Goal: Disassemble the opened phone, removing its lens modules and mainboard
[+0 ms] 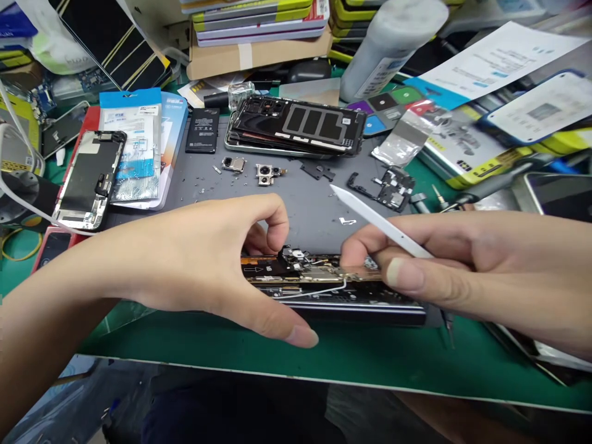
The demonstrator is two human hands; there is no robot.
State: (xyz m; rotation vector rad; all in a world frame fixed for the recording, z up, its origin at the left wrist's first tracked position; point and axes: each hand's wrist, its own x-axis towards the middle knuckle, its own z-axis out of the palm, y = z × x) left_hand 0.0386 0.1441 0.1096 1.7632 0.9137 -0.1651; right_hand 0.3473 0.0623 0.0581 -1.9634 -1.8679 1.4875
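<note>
Head view: an open phone (pixel 324 290) lies flat between two hands, long side running left to right.

Both hands touch the phone, so neither is closer. The left hand (pixel 208 259) sits over its left end, thumb along the near edge and bent fingers pinching a small part on top. The right hand (pixel 462 271) is at its right end, fingers closed around a thin white stick (pixel 379 221) whose tip points up and away from the phone. Under the phone is a grey mat (pixel 296 191). Past the phone, farther from the person, tiny camera parts (pixel 268 172) lie on the mat, and a black phone back (pixel 296 126) lies beyond them. Another open phone (pixel 90 179) lies far off to the left.
</note>
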